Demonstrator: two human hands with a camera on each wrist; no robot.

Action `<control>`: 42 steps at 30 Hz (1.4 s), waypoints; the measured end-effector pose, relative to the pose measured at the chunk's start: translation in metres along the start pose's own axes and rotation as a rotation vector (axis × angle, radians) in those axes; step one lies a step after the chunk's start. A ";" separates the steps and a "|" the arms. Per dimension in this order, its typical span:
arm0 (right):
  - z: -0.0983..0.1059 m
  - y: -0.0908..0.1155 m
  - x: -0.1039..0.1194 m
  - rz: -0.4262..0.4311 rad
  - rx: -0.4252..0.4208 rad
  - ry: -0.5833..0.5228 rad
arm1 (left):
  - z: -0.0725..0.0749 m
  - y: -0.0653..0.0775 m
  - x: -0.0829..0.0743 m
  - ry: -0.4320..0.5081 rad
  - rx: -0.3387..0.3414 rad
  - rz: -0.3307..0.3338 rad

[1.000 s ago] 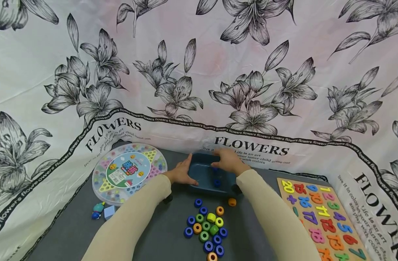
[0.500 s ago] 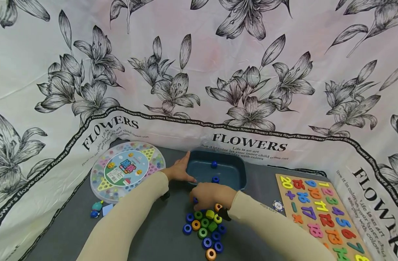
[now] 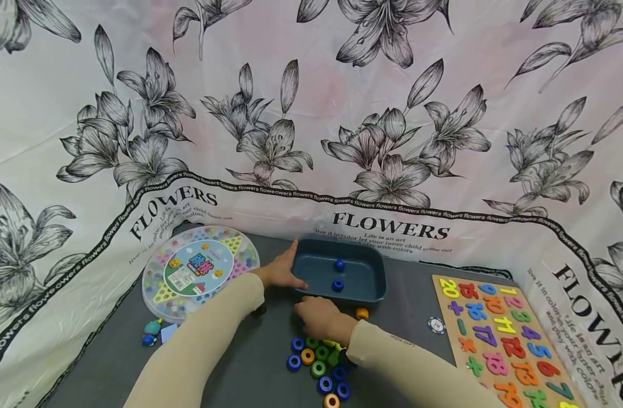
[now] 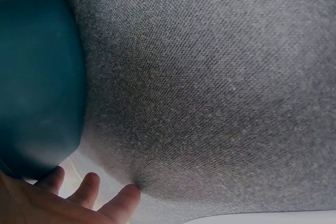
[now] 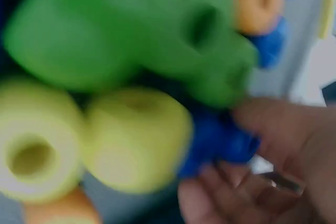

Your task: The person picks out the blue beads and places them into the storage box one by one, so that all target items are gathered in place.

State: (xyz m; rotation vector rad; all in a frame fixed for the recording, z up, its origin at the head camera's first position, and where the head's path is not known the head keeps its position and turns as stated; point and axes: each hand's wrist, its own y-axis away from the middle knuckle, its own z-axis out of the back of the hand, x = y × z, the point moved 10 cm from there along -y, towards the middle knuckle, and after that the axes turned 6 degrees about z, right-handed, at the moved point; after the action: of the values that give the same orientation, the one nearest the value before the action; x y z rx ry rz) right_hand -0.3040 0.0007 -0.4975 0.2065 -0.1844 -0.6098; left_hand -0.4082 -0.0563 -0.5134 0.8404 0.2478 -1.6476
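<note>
A dark blue-green tray [image 3: 377,277] stands near the cloth backdrop, with two blue beads inside, one behind the other. My left hand [image 3: 279,272] rests against the tray's left end, thumb at the front corner and fingers spread toward the back; in the left wrist view its fingers [image 4: 121,203] lie beside the tray's outer wall. In front of the tray, my right hand [image 3: 323,320] is at the top of a bead pile. The right wrist view, blurred, shows its thumb and fingers pinching a blue bead [image 5: 231,142] next to yellow beads [image 5: 136,140] and green beads [image 5: 121,24].
Loose blue, green and orange beads [image 3: 318,369] lie toward the front. A single orange bead [image 3: 361,313] sits by the tray's front edge. A round board game [image 3: 199,272] is at left, near a small toy figure [image 3: 151,331]. At right are a number board [image 3: 500,334] and a poker chip [image 3: 436,324].
My right hand has left the tray and come forward to the bead pile, covering its far end. My left hand stays at the tray. Two blue beads remain in the tray.
</note>
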 end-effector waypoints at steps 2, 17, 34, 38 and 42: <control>0.007 0.000 0.007 0.081 0.020 -0.063 | -0.002 0.000 -0.001 0.014 0.006 -0.012; 0.094 -0.019 -0.064 0.093 -0.036 -0.174 | 0.002 -0.001 0.005 0.037 0.025 -0.007; 0.069 -0.017 -0.166 -0.258 -0.278 -0.093 | 0.003 0.005 -0.001 0.037 0.010 -0.007; 0.069 -0.025 -0.158 -0.254 -0.252 -0.115 | 0.001 0.003 0.001 0.033 0.018 0.002; 0.071 -0.031 -0.152 -0.245 -0.239 -0.147 | 0.001 0.000 0.003 0.041 0.022 0.007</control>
State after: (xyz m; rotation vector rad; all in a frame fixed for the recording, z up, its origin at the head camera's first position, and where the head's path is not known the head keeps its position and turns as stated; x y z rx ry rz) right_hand -0.4592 0.0551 -0.4536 -0.0486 -0.2277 -0.8849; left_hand -0.4083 -0.0587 -0.5145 0.8918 0.2552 -1.6306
